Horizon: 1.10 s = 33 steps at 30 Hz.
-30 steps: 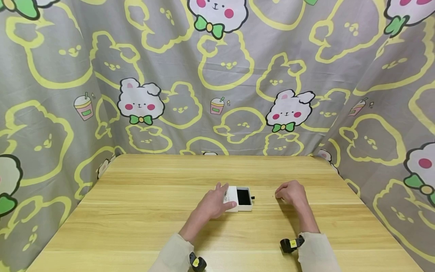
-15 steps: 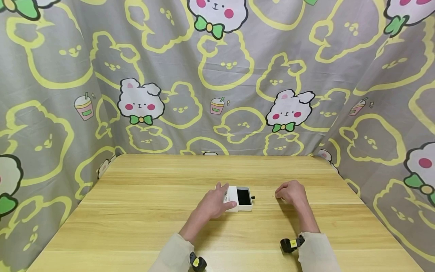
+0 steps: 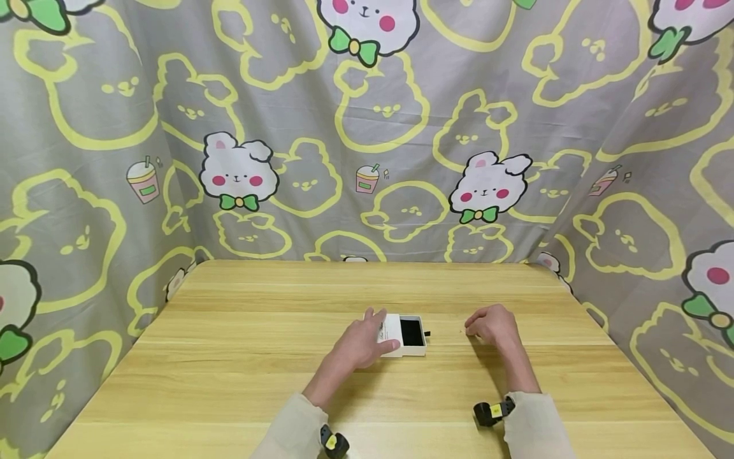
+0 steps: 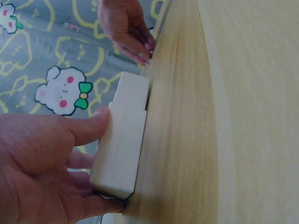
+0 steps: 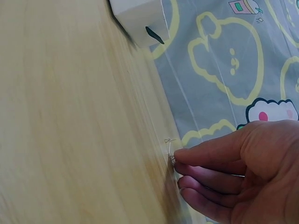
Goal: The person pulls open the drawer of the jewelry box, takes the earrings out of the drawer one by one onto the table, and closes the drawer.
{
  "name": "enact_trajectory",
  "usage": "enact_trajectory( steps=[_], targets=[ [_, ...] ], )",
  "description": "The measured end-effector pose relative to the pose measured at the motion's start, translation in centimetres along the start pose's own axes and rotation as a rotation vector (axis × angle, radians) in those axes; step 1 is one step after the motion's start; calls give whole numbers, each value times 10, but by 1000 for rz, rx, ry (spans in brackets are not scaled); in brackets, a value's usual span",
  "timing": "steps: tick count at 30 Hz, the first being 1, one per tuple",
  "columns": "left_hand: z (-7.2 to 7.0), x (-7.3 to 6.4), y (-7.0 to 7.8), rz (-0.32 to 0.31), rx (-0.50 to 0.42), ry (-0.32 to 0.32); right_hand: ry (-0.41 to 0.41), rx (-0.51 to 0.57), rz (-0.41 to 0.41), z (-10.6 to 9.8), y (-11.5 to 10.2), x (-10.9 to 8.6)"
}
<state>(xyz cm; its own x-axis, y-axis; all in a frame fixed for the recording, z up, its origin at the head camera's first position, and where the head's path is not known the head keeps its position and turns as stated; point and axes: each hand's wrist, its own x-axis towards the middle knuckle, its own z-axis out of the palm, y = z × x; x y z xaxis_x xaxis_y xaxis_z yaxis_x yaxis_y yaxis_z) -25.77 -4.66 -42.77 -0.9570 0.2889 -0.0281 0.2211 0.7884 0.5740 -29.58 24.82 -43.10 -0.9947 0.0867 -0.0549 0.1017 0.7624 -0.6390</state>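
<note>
A white sliding drawer box [image 3: 392, 326] lies near the middle of the table, its inner tray [image 3: 424, 350] pulled part way out to the right. Black lining [image 3: 411, 332] shows inside, and a short black pull tab [image 3: 427, 333] sticks out from the tray's end. My left hand [image 3: 359, 344] grips the sleeve from the left, thumb on the near side and fingers around the far side. To the right of the box, my right hand [image 3: 494, 326] pinches a tiny thin silvery piece [image 5: 169, 146] close over the table, largely hidden by the fingertips; I cannot tell its kind.
The wooden table [image 3: 229, 382] has its far edge against a grey curtain [image 3: 395, 159] printed with yellow outlines and white rabbits. The curtain also runs along both sides. Black wrist cameras [image 3: 489, 414] are strapped at both cuffs.
</note>
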Motion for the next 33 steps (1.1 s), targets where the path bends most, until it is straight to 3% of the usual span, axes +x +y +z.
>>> enact_trajectory(
  steps=[33],
  targets=[
    [1,-1,-1,-4,-2,-4,27,0,8,-6,-5,-4]
  ],
)
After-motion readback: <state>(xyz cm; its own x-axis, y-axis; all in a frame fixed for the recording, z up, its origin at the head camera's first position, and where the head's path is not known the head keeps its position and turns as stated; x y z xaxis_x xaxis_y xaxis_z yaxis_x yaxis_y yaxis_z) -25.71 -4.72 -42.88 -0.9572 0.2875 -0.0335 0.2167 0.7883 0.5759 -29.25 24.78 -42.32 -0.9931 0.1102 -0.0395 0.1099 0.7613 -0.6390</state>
